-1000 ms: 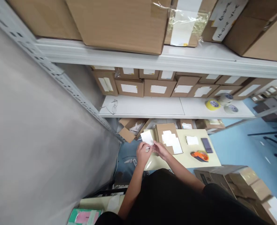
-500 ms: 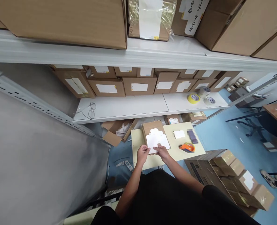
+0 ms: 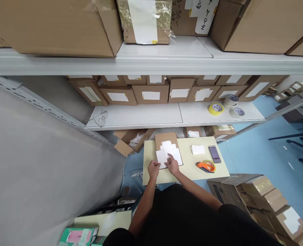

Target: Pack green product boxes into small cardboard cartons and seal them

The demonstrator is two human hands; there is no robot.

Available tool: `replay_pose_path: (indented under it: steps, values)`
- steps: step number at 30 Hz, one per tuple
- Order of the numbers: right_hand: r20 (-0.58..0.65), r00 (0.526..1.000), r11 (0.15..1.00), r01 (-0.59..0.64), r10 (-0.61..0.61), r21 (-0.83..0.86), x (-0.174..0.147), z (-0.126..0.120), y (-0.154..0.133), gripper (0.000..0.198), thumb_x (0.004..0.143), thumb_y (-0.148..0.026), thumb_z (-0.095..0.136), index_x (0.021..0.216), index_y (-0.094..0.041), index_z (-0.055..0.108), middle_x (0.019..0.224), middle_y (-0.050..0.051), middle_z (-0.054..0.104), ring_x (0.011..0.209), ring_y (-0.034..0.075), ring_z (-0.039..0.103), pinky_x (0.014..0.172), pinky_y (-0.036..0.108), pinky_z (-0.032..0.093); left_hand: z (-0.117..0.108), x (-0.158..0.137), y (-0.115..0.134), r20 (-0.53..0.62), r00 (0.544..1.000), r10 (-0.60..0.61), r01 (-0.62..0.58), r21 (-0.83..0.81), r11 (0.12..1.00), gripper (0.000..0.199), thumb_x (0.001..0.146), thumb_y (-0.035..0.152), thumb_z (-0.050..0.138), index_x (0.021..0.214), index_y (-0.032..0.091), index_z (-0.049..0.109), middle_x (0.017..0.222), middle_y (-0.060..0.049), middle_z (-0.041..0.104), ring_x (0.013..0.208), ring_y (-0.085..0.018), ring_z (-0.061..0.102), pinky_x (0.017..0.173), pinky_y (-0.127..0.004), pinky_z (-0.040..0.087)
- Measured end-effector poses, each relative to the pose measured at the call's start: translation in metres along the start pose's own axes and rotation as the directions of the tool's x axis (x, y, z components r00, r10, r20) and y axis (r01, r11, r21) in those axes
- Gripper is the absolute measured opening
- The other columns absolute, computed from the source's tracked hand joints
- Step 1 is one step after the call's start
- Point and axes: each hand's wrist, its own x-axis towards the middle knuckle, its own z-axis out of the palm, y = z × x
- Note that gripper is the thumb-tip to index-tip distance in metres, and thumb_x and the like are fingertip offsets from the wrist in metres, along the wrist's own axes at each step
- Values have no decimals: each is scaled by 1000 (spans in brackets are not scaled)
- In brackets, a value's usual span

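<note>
On a cream table [image 3: 187,174] lies a flat cardboard box [image 3: 159,138] with several overlapping white labels [image 3: 177,156] on its upper face. Another white label [image 3: 161,158], held by its lower edge, covers the left part of that face. My left hand [image 3: 154,169] pinches its lower left corner. At its lower right edge is my right hand [image 3: 172,165], thumb on the edge and a finger stretched over the paper. Whether the held label is stuck down, I cannot tell.
To the right are a white paper stack [image 3: 198,149], an orange tape dispenser [image 3: 206,166] and a blurred purple item [image 3: 214,154]. Above, a shelf [image 3: 141,116] bears boxes, glasses [image 3: 101,118] and tape rolls [image 3: 216,109]. Stacked cartons [image 3: 266,194] stand at lower right.
The view has shifted. Both hands and the label between them have moved left across the box, uncovering more of the white labels on the right. The right hand's finger now points further up.
</note>
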Motion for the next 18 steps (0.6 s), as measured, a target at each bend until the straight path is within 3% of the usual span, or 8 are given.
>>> replay_pose_path:
  steps: [7,13,16,18]
  values:
    - [118,993,994,-4,17,-110,10,-5,10,68,86,-23,69,150,-23,46,88,2,76,93,25,72,82,31,49,12,-9,14,-91,995,-50,63,145,987,16,78,24,69,73,24,54,76,0,70,78,-20,69,73,-27,45]
    - [225,972,944,10,68,-329,24,-10,-1,80,88,-25,71,158,-19,35,109,17,77,107,32,71,86,37,48,19,-20,30,-146,985,-91,128,269,955,13,82,24,68,79,25,56,82,-1,72,82,-22,70,73,-28,44]
    - [263,963,933,47,52,-357,26,-15,-3,81,88,-29,73,159,-18,35,113,20,76,111,34,70,89,39,47,24,-32,29,-187,979,-76,135,324,937,6,90,27,63,96,25,62,94,-5,75,90,-25,71,78,-32,46]
    - [280,959,939,64,36,-338,25,-18,-3,80,90,-31,72,159,-18,34,114,20,76,113,34,70,90,39,47,25,-39,26,-248,968,-24,115,362,925,27,91,30,64,117,25,62,117,-11,73,103,-28,70,83,-36,49]
